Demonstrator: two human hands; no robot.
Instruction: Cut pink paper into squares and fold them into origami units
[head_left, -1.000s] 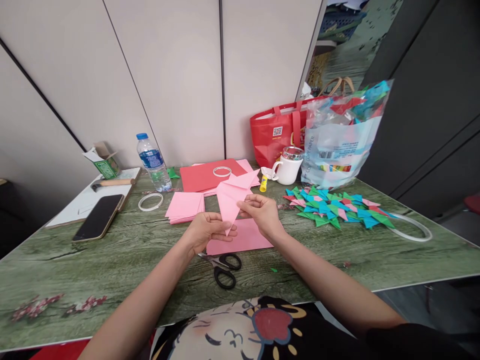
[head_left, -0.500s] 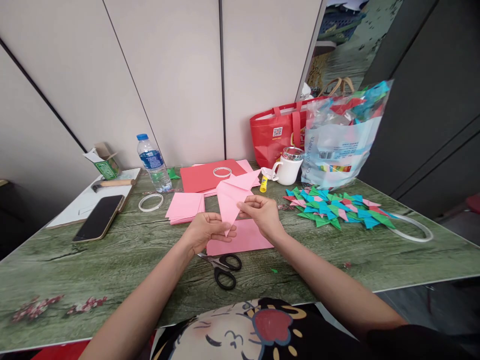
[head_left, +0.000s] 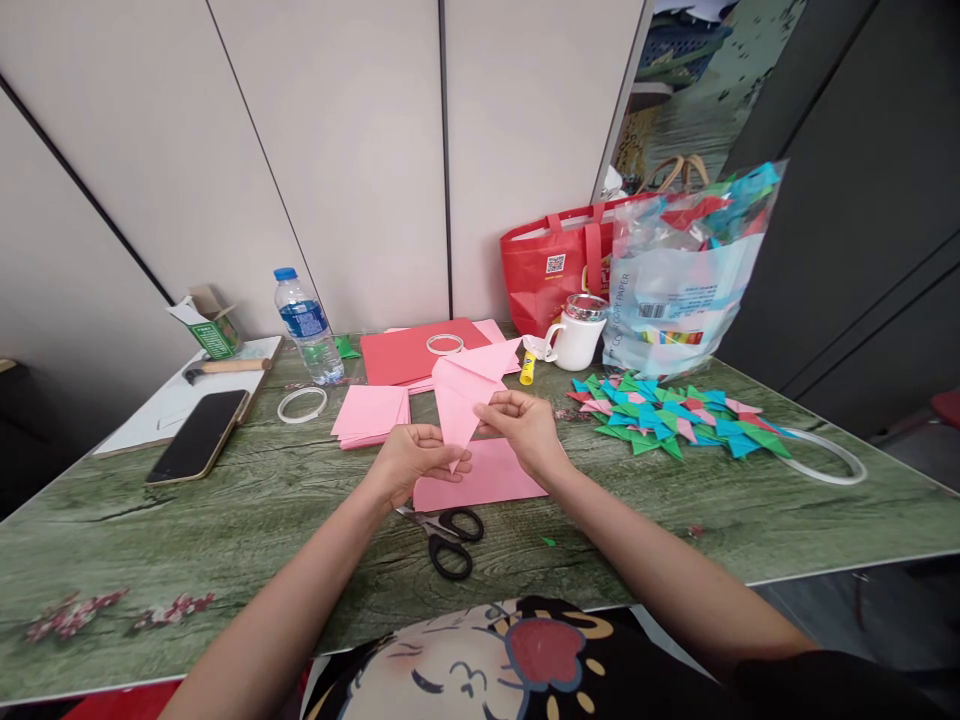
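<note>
Both hands hold a folded pink paper piece point(head_left: 465, 392) above the green wood-grain table point(head_left: 225, 520). My left hand point(head_left: 415, 455) pinches its lower pointed tip. My right hand point(head_left: 525, 425) pinches its right edge. Beneath the hands a flat pink sheet point(head_left: 491, 478) lies on the table. Black scissors point(head_left: 448, 535) rest just in front of it. A small stack of pink paper point(head_left: 371, 413) lies to the left of the hands.
Red sheets point(head_left: 409, 352) with a tape ring point(head_left: 444, 343), a water bottle point(head_left: 306, 326), a second tape ring point(head_left: 301, 403), a phone point(head_left: 196, 435), a white mug point(head_left: 577, 335), a glue stick point(head_left: 526, 367), a red bag point(head_left: 559, 262), a plastic paper bag point(head_left: 682, 270) and several folded coloured triangles point(head_left: 675, 415).
</note>
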